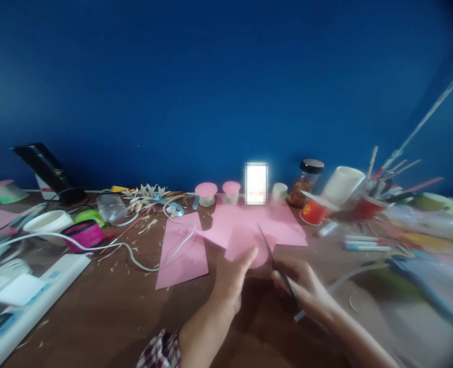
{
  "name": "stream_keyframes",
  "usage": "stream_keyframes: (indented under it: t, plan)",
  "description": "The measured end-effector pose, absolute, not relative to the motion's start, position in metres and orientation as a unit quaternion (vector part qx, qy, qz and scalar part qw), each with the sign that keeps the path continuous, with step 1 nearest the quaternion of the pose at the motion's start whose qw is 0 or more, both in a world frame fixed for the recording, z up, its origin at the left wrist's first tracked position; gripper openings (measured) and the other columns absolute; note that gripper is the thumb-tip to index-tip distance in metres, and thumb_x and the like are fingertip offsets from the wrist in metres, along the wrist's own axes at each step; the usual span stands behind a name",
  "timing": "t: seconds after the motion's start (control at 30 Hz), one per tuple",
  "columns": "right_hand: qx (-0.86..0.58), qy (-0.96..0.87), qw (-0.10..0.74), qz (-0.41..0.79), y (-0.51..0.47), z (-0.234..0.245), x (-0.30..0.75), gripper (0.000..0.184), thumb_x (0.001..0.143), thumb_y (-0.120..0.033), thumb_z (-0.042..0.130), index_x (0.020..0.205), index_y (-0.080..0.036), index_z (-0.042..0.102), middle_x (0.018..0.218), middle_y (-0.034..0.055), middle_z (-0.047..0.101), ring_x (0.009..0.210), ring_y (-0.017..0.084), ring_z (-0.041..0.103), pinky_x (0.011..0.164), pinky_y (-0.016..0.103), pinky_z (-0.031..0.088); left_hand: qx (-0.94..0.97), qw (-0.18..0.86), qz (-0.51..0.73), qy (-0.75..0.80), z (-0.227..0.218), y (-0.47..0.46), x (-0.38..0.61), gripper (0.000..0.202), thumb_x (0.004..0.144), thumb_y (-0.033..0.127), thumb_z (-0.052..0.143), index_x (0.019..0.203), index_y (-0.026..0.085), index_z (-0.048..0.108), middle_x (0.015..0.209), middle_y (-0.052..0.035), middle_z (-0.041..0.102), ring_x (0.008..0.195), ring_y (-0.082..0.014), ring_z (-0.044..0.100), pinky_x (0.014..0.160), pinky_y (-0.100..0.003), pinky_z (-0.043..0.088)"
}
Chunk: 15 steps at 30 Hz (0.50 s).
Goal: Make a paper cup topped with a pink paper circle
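Above the desk [115, 312], the left hand [229, 286] pinches a pink paper piece [245, 245] under its thumb; the right hand [305, 286] grips a slim dark-bladed tool [285, 280] at the paper's right side.

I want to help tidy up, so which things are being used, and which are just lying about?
Being used:
- round-edged pink paper piece, in the left hand
- slim dark tool, in the right hand
- probably the flat pink paper sheets

Seemingly lying about:
- long white power strip
- clear jar with a black lid
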State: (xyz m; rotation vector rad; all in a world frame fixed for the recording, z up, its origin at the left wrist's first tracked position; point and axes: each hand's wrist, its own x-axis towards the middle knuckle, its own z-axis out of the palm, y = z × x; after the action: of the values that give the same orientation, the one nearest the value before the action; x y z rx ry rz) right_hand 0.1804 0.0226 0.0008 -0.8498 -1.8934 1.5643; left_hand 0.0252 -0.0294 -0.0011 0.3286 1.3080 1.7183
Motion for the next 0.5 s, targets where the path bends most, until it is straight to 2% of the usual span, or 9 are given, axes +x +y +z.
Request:
stream_keyframes:
  t: [0.17,0.27,0.5]
  plan:
    - [-0.324,-0.694,0.266,0.585,0.0193,0.0045,0.1772,0.046,0.080,-0.052,0.068,0.097,-0.009,0.067,0.060,-0.0012,0.050,0.053,0.010,0.042,0.044,0.020,0.032,0.131,0.471,0.715,0.499,-0.0021,-0.0283,0.0247,0.059,0.056,0.033,0.089,0.107,0.011,0.067,0.092,-0.0126,0.075,0.094,-0.0283,0.070,0.090,-0.042,0.054]
    - [-0.313,-0.700,0.261,0.586,0.0177,0.0056,0.1762,0.047,0.082,-0.052,0.067,0.099,-0.009,0.067,0.061,-0.0012,0.050,0.054,0.010,0.043,0.045,0.020,0.034,0.114,0.469,0.713,0.509,0.0003,-0.0278,0.0250,0.056,0.056,0.031,0.089,0.104,0.011,0.068,0.095,-0.0139,0.075,0.094,-0.0287,0.070,0.089,-0.042,0.054]
    - [-0.302,-0.707,0.265,0.582,0.0187,0.0033,0.1760,0.038,0.083,-0.050,0.066,0.086,-0.012,0.065,0.065,-0.0001,0.053,0.058,0.011,0.046,0.050,0.021,0.037,0.147,0.435,0.704,0.542,0.0037,-0.0289,0.0263,0.052,0.062,0.031,0.085,0.107,0.011,0.067,0.103,-0.0151,0.074,0.098,-0.0289,0.069,0.089,-0.040,0.054]
